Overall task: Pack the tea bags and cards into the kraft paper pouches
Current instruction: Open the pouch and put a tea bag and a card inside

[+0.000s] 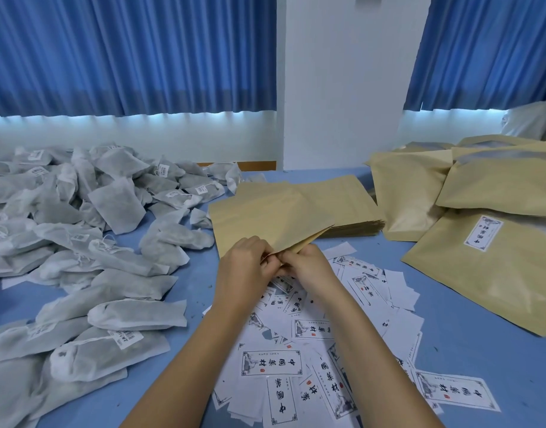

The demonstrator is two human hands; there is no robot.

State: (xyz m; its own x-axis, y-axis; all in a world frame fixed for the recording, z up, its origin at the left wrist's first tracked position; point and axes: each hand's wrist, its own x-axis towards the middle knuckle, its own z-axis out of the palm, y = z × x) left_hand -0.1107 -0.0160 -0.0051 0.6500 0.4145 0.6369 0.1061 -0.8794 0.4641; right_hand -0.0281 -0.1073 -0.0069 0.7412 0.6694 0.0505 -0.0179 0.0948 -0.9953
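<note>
Fingers (267,257) of the left hand (245,268) and the right hand (308,267) meet, curled, pinching the near edge of a flat tan kraft paper pouch (265,217). That pouch slants over the middle of the blue table surface (450,319), its far end overlapping a stack of flat tan kraft pouches (348,208) just behind it. Under the wrists and forearms, small white printed paper cards (271,362) are scattered across the near middle of the surface. A heap of grey-white mesh tea bags with paper tags (95,230) covers the left side. Bulging tan kraft pouches (481,186), one bearing a white label, are piled along the right edge. Blue pleated curtains (126,50) hang beyond the far edge.
</note>
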